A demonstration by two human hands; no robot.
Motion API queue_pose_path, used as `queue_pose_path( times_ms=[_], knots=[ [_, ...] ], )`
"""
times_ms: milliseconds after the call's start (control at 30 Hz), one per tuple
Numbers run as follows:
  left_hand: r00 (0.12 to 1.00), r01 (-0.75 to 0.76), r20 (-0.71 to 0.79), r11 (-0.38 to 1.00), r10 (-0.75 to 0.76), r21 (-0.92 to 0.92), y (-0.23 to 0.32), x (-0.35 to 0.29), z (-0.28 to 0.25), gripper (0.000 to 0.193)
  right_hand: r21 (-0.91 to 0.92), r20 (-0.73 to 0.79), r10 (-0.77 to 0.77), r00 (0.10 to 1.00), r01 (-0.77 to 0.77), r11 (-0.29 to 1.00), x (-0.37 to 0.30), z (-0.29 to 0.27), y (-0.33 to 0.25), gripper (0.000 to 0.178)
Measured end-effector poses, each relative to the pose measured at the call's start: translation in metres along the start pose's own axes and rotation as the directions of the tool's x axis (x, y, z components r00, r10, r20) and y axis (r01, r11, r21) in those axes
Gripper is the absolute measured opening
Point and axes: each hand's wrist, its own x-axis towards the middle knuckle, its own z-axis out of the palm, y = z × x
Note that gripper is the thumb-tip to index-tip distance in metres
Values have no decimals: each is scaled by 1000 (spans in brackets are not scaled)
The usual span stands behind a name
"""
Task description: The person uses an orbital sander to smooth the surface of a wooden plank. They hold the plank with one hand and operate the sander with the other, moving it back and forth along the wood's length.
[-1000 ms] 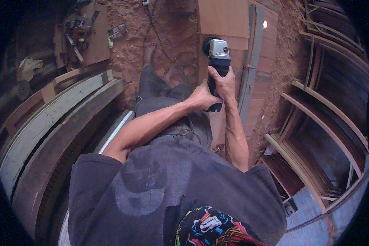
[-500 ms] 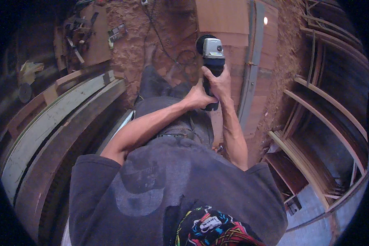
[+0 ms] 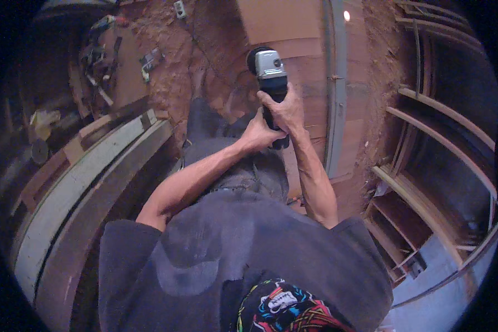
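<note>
Both my hands are wrapped around an angle grinder (image 3: 271, 67) with a silver head and a dark body, held out in front of me. My right hand (image 3: 289, 112) grips the middle of the body, thumb across the top. Closed around the rear end is my left hand (image 3: 259, 134), just below and left of the right one. A dark round disc (image 3: 252, 60) sits at the left side of the head, close to the lower left corner of a smooth wooden panel (image 3: 285, 23). Whether the disc touches the wood cannot be made out.
A long grey metal bar (image 3: 337, 94) runs beside the boards on the right. Long timbers (image 3: 88, 193) lie along my left. Hand tools rest on a board (image 3: 128, 72) at the far left, near a power socket (image 3: 179, 9). Wooden frames (image 3: 445, 130) stand at right; sawdust covers the ground.
The view has shifted, so the grinder, panel and bar all appear farther left. Both hands keep the same grip, and the grinder stays near the panel's corner.
</note>
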Motion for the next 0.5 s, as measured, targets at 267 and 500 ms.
queue_pose_path(
  times_ms=[267,500],
  knots=[
    [995,51,84,998,-53,36,41,12,32,95,-7,-61,43,997,-43,999,17,-30,41,72],
    [988,72,127,991,-86,113,57,30,48,101,6,-111,48,993,-47,999,29,-51,57,69]
  ],
)
